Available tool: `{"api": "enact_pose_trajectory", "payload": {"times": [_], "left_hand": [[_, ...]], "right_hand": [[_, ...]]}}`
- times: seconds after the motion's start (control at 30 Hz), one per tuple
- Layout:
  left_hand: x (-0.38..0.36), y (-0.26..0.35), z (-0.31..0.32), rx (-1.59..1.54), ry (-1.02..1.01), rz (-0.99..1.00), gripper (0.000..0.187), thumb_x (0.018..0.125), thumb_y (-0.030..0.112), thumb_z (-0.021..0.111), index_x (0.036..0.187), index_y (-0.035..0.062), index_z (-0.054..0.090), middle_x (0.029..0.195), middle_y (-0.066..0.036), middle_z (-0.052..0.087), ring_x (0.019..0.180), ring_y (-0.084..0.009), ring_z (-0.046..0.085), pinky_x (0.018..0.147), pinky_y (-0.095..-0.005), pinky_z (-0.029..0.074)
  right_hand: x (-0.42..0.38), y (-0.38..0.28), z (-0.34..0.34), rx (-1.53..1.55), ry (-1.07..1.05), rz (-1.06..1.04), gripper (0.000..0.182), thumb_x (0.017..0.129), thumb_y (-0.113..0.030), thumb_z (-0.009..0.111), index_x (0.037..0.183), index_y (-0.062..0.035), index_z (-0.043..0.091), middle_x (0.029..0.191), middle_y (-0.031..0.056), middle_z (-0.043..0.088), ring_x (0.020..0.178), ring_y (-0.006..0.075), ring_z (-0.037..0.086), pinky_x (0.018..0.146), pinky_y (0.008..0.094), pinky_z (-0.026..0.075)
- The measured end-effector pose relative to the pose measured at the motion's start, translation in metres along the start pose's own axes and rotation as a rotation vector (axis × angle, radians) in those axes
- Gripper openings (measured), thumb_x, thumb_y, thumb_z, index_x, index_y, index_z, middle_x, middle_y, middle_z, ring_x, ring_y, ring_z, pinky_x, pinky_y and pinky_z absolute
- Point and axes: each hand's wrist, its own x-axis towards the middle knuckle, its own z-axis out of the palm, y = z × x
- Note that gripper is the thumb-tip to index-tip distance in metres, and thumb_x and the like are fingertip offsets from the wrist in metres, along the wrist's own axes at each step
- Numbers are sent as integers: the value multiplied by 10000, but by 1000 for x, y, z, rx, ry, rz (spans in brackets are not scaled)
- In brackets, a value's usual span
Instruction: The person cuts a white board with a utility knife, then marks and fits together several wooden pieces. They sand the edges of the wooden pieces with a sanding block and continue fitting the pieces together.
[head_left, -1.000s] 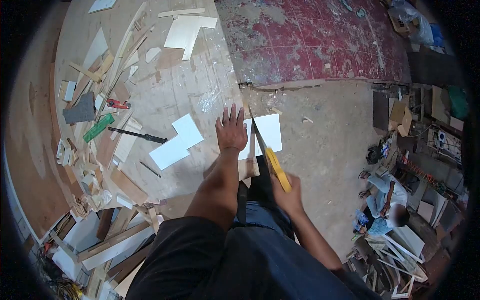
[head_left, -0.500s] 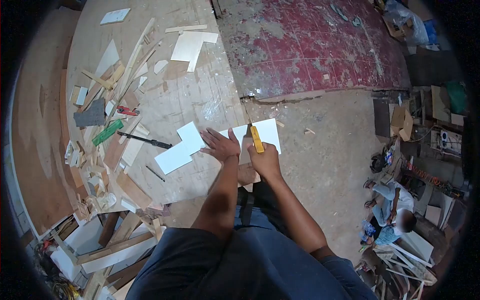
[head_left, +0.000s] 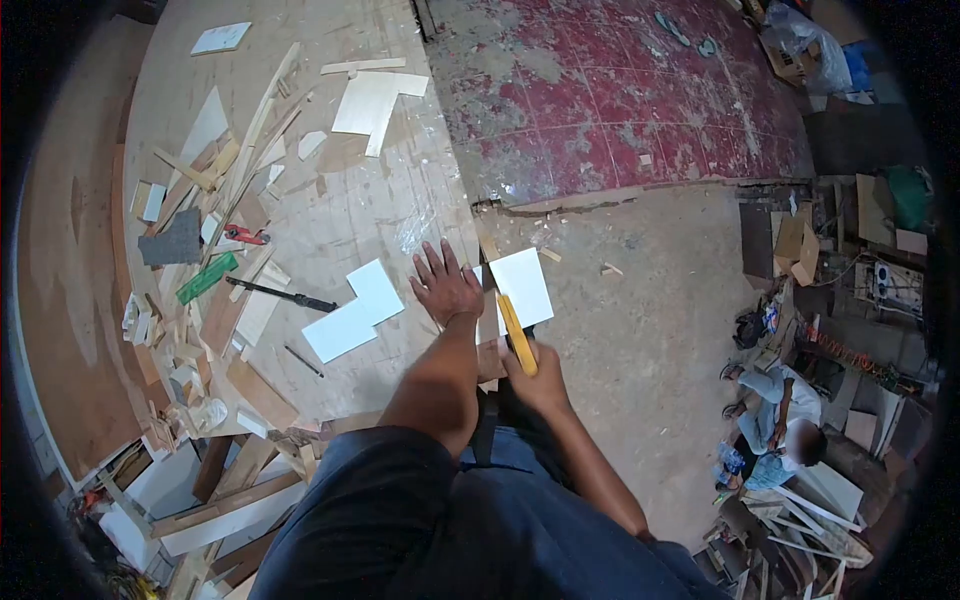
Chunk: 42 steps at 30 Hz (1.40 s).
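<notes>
My left hand (head_left: 450, 293) lies flat with fingers spread, near the right edge of the worktable (head_left: 360, 210), covering part of a white board. To its right, the white board (head_left: 523, 285) projects past the table edge over the floor. My right hand (head_left: 538, 380) is closed around the yellow handle of a handsaw (head_left: 516, 335), held along the board's left side close to the table edge. The saw's blade hardly shows. Left of my left hand lies a stepped white piece (head_left: 355, 312), flat on the table.
Farther left lie a black bar-like tool (head_left: 283, 294), a dark pencil-like stick (head_left: 304, 361), a green tool (head_left: 207, 278), a red tool (head_left: 246, 235) and many wood offcuts. A pale cut panel (head_left: 375, 105) is at the back. A person (head_left: 785, 420) sits at far right.
My right hand has drawn the saw back toward my body. My left hand's fingers now point more straight ahead. The whole view has shifted slightly.
</notes>
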Motion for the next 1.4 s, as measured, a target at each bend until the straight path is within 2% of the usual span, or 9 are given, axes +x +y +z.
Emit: {"api": "enact_pose_trajectory", "payload": {"times": [0.03,0.07,0.23,0.37,0.5,0.67,0.8,1.13,1.4], "left_hand": [[1,-1,0,-20,-14,7,649,970,386,373,1561,206,177,1630,-111,86,1483,-354,98,1142,-569,116],[0,-2,1,-18,-24,13,649,970,386,373,1561,206,177,1630,-111,86,1483,-354,98,1142,-569,116],[2,4,1,-15,7,37,653,965,368,397,1555,172,195,1628,-137,70,1481,-377,86,1133,-590,132],[2,2,-1,6,-24,33,650,966,362,396,1553,162,200,1628,-140,66,1481,-385,81,1128,-601,134],[0,3,-4,57,-34,29,640,982,404,344,1561,195,169,1635,-111,45,1486,-359,78,1136,-584,128],[1,6,-3,59,-70,15,639,982,395,352,1561,196,167,1635,-106,44,1486,-359,75,1139,-593,117],[1,3,-2,56,-87,8,641,978,383,388,1556,192,188,1634,-106,60,1484,-361,89,1136,-594,122],[1,2,-2,31,-68,22,636,981,360,366,1559,182,171,1631,-114,74,1482,-364,94,1131,-584,136],[0,2,-5,42,-75,15,652,974,389,398,1558,201,179,1634,-92,74,1489,-345,67,1131,-582,126]], "right_hand": [[-25,-24,-13,13,20,-6,315,896,-230,675,719,6,566,569,28,506,558,110,455,515,331,398],[-51,-48,-30,-32,-31,115,252,893,-201,633,813,38,636,683,191,634,620,252,648,590,378,483],[-89,-43,-52,-71,-8,153,257,891,-184,643,740,21,609,605,157,590,540,204,588,526,368,445],[20,12,-8,-20,39,113,285,880,-238,649,806,36,629,675,220,625,586,286,631,559,401,470],[-6,-16,-4,-37,2,137,290,878,-263,659,852,25,650,739,246,639,701,363,674,626,429,497],[-87,-40,-53,-78,-61,252,196,882,-163,614,865,27,654,694,209,634,685,322,679,629,399,505],[2,-17,8,108,46,125,225,870,-183,628,805,31,653,675,191,642,634,265,669,589,386,499],[-86,-64,-47,-11,21,258,213,870,-157,619,771,32,610,669,223,603,610,338,625,602,410,474],[3,-13,-9,-49,70,131,274,873,-226,641,797,37,616,672,218,612,623,331,638,604,406,478]]}}
